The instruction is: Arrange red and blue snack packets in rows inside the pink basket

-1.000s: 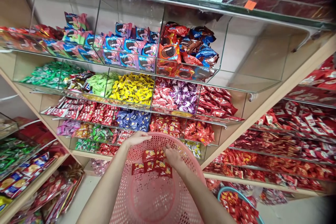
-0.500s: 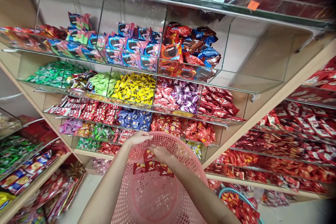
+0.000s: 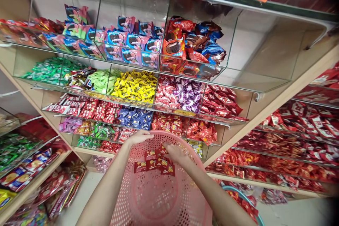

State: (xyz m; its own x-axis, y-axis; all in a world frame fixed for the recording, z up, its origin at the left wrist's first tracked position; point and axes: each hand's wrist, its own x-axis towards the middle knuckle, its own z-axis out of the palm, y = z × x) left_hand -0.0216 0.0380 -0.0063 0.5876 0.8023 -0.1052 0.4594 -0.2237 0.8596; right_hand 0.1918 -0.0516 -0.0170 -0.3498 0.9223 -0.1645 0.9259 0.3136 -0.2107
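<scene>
A pink perforated basket (image 3: 156,197) is tilted in front of the shelves, its opening facing me. My left hand (image 3: 140,137) is closed on the basket's upper rim. Inside the basket, my right hand (image 3: 173,151) is by the upper right of several small red packets (image 3: 155,162), which lie against the wall. Its fingers are curled down near a packet; whether they grip it is hard to make out.
Glass shelves (image 3: 127,100) ahead hold sweets and cookie packs (image 3: 173,47). A wooden upright (image 3: 275,102) slants at the right, with red sweets beyond it. A blue-rimmed basket (image 3: 238,194) stands lower right. More goods fill a shelf (image 3: 34,183) at left.
My right hand has moved a little right within the basket. More red packets now show beside it. My left hand has stayed at the rim, and the view has shifted slightly.
</scene>
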